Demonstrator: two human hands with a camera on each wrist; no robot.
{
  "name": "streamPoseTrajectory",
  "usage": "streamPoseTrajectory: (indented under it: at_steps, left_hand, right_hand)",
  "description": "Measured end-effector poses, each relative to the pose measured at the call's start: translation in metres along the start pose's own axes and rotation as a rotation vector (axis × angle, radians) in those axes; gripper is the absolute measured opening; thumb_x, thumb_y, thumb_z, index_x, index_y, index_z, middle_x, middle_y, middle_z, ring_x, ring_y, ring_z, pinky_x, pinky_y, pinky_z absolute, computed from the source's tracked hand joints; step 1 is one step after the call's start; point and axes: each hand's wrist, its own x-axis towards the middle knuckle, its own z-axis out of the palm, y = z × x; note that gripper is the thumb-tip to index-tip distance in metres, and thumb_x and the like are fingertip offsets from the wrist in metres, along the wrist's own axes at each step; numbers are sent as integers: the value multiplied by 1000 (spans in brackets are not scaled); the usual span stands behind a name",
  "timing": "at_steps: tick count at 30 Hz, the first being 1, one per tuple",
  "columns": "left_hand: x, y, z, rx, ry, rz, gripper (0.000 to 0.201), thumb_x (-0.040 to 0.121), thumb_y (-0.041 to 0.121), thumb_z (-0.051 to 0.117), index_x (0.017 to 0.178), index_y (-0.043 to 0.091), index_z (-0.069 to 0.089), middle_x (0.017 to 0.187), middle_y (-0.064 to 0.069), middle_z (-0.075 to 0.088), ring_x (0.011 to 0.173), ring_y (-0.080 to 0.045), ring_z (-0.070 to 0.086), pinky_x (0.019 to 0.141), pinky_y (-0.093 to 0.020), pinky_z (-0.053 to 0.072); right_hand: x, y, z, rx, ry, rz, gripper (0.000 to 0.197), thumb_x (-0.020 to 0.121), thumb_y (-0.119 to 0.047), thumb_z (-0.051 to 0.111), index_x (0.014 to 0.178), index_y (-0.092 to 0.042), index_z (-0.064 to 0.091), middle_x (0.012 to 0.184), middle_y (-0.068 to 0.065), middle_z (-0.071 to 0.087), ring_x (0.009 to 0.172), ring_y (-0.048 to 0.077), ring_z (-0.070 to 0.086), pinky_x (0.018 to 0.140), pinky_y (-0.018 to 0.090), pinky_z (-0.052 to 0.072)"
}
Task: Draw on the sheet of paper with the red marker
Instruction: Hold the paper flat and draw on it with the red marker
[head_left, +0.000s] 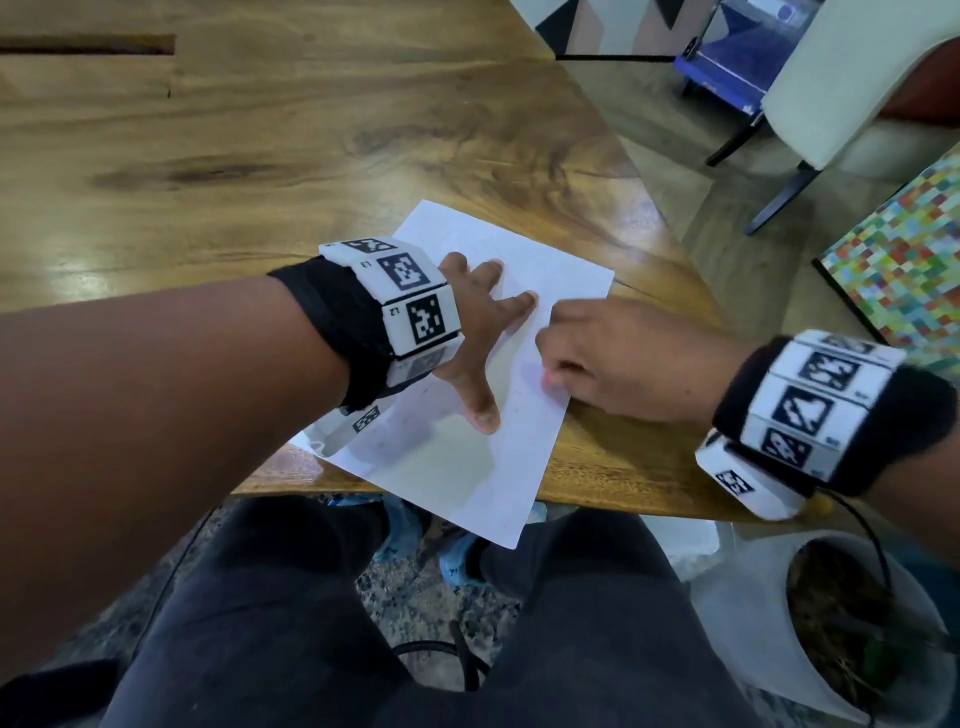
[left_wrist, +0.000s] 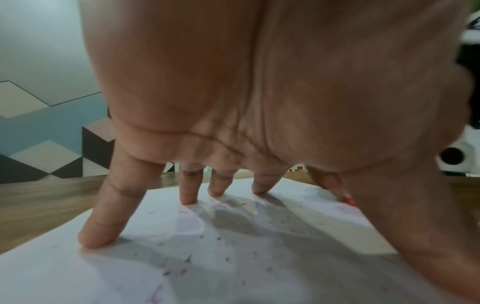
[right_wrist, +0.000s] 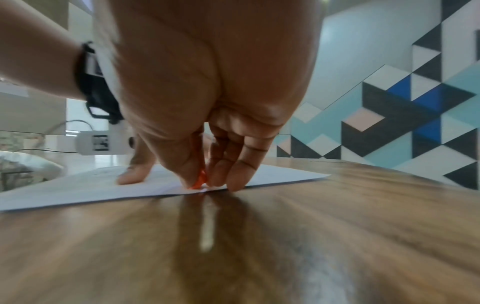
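Overhanging the table (head_left: 311, 156) edge, paper (head_left: 467, 467) (left hand (head_left: 475, 332) pinning) meets marker (right_wrist: 200, 181).

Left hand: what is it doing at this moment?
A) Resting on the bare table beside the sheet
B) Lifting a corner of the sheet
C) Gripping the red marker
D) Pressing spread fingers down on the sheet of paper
D: the left hand has its fingers spread, tips planted on the sheet of paper.

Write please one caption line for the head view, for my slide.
Left hand presses the sheet of paper flat on the wooden table while right hand draws with the red marker.
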Motion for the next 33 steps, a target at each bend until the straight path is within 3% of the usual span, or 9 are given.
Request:
streamPoseTrajectory:
  at_steps: [3, 7, 11, 15, 18, 21, 24, 30, 33]
  left_hand:
    - [1, 0, 0, 5, -7, -2, 138, 58, 77, 77, 159, 38, -9, 162, -7, 10, 142, -36, 21, 99, -48, 40]
    - [0, 0, 0, -4, -9, -2, 136, 59, 75, 78, 159, 38, -7, 162, -7, 11, 143, -34, 19, 98, -49, 39]
    - [1, 0, 0, -16, -1, -4, 137, 57, 76, 78, 159, 39, -5, 161, -5, 13, 143, -33, 19, 98, -48, 40]
    - [2, 1, 2, -41, 12, -8, 137, 55, 79, 76, 159, 40, -4, 160, -5, 14, 142, -33, 19, 92, -46, 39]
    - [2, 2, 5, -77, 37, -8, 128, 61, 89, 63, 159, 39, -2, 162, -5, 12, 144, -34, 17, 98, -50, 39]
    - [2, 3, 10, -56, 72, 4, 127, 59, 91, 60, 158, 36, 2, 158, -6, 18, 139, -34, 24, 84, -46, 39]
    - [3, 4, 10, -50, 78, 4, 130, 58, 91, 62, 159, 35, 1, 158, -7, 18, 139, -34, 24, 90, -49, 42]
    - [1, 4, 11, -59, 78, -2, 131, 59, 91, 61, 159, 36, -2, 160, -7, 14, 142, -35, 21, 93, -51, 43]
    - [0, 5, 11, -64, 83, -6, 131, 59, 91, 62, 159, 35, -2, 160, -7, 14, 142, -34, 21, 92, -50, 43]
  right_hand:
    - [-7, -7, 1, -15, -43, -21, 19, 97, -35, 46, 90, -20, 56, 93, -3, 50, 86, 22, 56, 76, 43, 49]
    - [21, 20, -11, 24, 85, 133, 8, 92, -24, 52, 83, -23, 53, 89, -2, 55, 86, 24, 57, 79, 43, 50]
    - [44, 45, -17, 69, 115, 285, 18, 88, -21, 53, 72, -27, 47, 88, -3, 59, 86, 24, 58, 77, 43, 52]
    - [30, 34, -12, 31, 125, 253, 9, 90, -22, 51, 82, -23, 55, 91, -2, 57, 88, 23, 57, 76, 41, 50]
    - [4, 10, -1, 31, 75, 149, 10, 93, -31, 51, 86, -24, 56, 90, -5, 52, 85, 21, 55, 75, 40, 48]
    - [-8, -7, 7, 52, 35, 91, 15, 94, -37, 47, 84, -27, 52, 87, -8, 48, 81, 19, 55, 72, 41, 48]
    - [3, 7, 4, 40, 82, 144, 11, 93, -30, 49, 84, -25, 53, 87, -7, 49, 81, 20, 54, 71, 36, 46]
    - [40, 54, -9, 28, 177, 388, 16, 90, -21, 49, 75, -27, 49, 86, -7, 56, 84, 18, 53, 100, 52, 44]
    - [40, 51, -12, 45, 192, 410, 19, 92, -20, 48, 75, -28, 48, 86, -6, 56, 84, 18, 53, 99, 50, 45]
